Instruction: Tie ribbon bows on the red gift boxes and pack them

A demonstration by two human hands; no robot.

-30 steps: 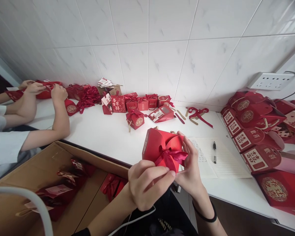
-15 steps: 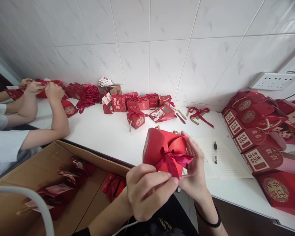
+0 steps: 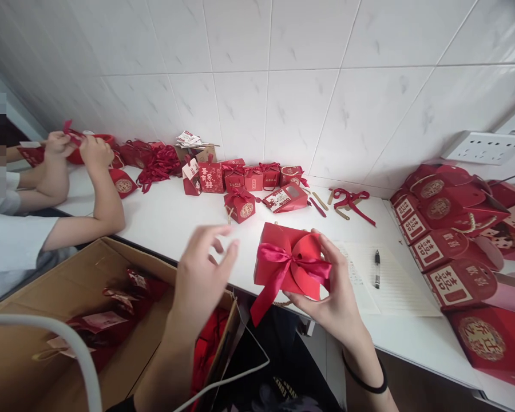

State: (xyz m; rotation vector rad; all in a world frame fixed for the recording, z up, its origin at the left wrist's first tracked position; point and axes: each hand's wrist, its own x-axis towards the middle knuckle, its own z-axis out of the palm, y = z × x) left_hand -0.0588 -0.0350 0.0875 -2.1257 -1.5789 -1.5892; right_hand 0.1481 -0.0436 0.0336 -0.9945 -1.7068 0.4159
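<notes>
A red gift box [image 3: 278,237] with overlapping curved flaps sits in my right hand [image 3: 337,286], fingers and thumb gripping its right side. Dark red ribbon [image 3: 271,280] is tied in a bow over the flaps, one long tail hanging at the lower left. My left hand [image 3: 203,274], slightly blurred, is raised to the left of the box, apart from it, with thumb and fingers spread and nothing between them. Below that hand, more red boxes [image 3: 210,337] show inside a cardboard carton [image 3: 124,366].
Finished-looking red boxes [image 3: 240,204] stand along the wall. Stacked boxes [image 3: 448,246] fill the right side near a power strip [image 3: 484,147]. A pen [image 3: 376,269] lies on paper [image 3: 403,292]. Another person's hands [image 3: 96,154] hold ribbon at the left. A white curved bar [image 3: 64,332] crosses the lower left.
My left hand has let go of the ribbon and moved left, away from the box. The box has turned in my right hand, and the bow now spreads across its top.
</notes>
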